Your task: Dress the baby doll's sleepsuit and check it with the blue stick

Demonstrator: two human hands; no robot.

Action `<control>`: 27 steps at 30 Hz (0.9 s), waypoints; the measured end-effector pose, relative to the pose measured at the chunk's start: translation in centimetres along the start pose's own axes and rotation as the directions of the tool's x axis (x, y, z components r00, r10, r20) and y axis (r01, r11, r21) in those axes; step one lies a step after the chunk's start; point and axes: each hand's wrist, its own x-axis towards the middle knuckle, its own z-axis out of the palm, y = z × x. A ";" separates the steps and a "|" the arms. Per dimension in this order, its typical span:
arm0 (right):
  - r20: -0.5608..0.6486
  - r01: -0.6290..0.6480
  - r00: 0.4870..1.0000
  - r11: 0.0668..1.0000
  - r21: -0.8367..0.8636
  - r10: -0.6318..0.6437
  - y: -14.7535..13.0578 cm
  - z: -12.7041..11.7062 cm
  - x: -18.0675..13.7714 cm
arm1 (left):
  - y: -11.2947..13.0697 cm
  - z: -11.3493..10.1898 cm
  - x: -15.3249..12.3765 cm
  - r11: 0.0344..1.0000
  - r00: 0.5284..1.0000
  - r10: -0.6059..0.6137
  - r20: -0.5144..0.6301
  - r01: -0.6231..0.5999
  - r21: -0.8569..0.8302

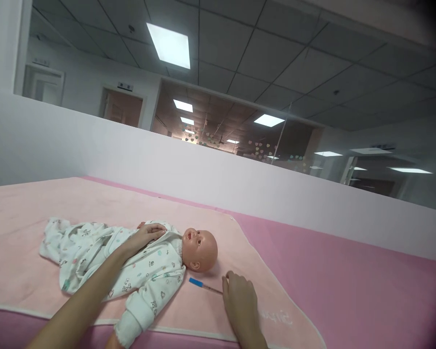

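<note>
A bald baby doll (201, 249) lies on its back, its head toward the right. It wears a white printed romper (145, 269) with long sleeves. My left hand (147, 237) rests on the doll's chest, its fingers stretched flat near the garment's front edge. Beside the doll's head, a thin stick with a blue end (196, 282), like a thermometer, points toward the doll. My right hand (240, 295) is closed with curled fingers at the stick's other end; the fingers hide that end.
Under the doll is a peach blanket (18, 208) with a white edge, spread over a pink mat (312, 261). A low white wall (203, 174) runs along the back. Above it, a large window (240, 97) shows ceiling lights and doorways.
</note>
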 end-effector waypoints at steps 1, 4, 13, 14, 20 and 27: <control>-0.035 0.022 0.999 1.000 0.014 -0.022 -1.5 -0.3 0.7 | -0.2 0.0 0.1 0.999 1.000 -0.007 -0.008 0.007 -0.034; -0.136 0.271 0.959 0.945 0.184 -0.249 -7.5 -0.5 2.9 | -0.3 -0.1 0.0 0.998 1.000 -0.016 -0.023 0.015 -0.055; -0.230 0.347 0.926 0.913 0.213 -0.298 -16.9 3.1 5.8 | -0.5 -0.6 0.0 0.997 0.988 0.068 -0.136 -0.061 0.053; -0.263 0.350 0.922 0.904 0.246 -0.285 -16.6 3.5 5.6 | -0.6 -0.5 0.1 0.996 0.988 0.072 -0.134 -0.065 0.056; -0.474 0.438 0.861 0.746 0.502 -0.187 -15.3 4.8 4.9 | 0.2 -0.1 -0.5 0.986 0.993 0.114 -0.018 -0.111 0.123; -0.497 0.467 0.855 0.637 0.613 -0.149 -15.6 5.4 5.3 | 0.3 -0.2 -0.5 0.989 0.991 0.073 0.112 -0.086 0.116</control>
